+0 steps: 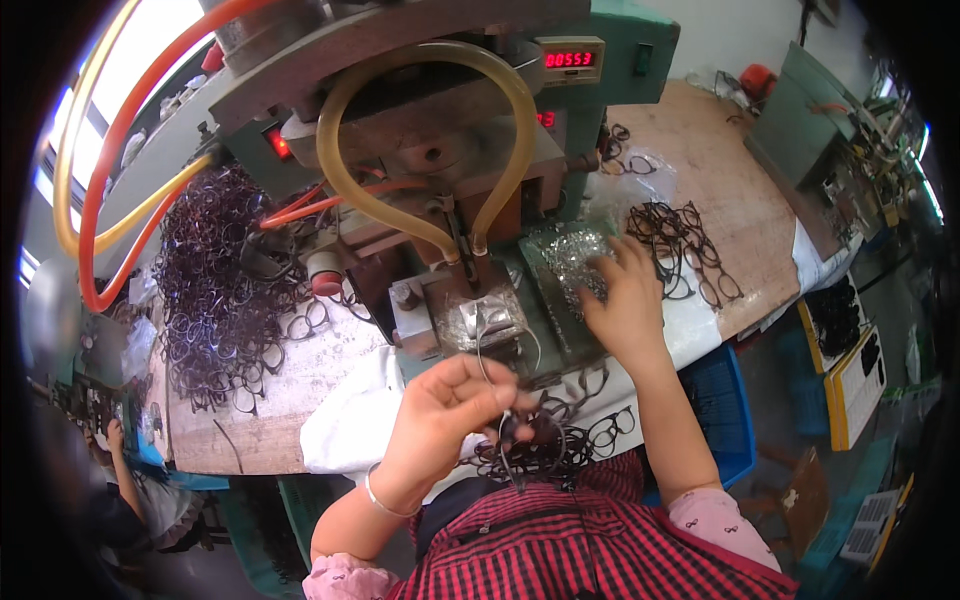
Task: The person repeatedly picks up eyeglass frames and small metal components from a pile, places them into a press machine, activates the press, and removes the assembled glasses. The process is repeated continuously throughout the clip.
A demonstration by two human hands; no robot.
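Observation:
My left hand (445, 408) pinches a dark eyeglass frame (479, 347) between thumb and fingers, in front of the press's metal fixture (480, 318). One rim of the frame stands above the fingers and another part hangs below them. My right hand (632, 310) reaches over a shallow tray (540, 262) of small shiny metal parts (580, 250). Its fingers are spread, the tips at the parts; no piece shows between them. Close to my lap, under the left hand, lies a pile of dark eyeglass frames (560, 450).
The green press (625, 60) with red displays and looping hoses (328, 130) rises ahead. A big heap of frames (215, 280) covers the table's left. More frames (680, 240) lie right of the tray. A blue basket (735, 420) stands below the right edge. Another person's hand (115, 435) shows far left.

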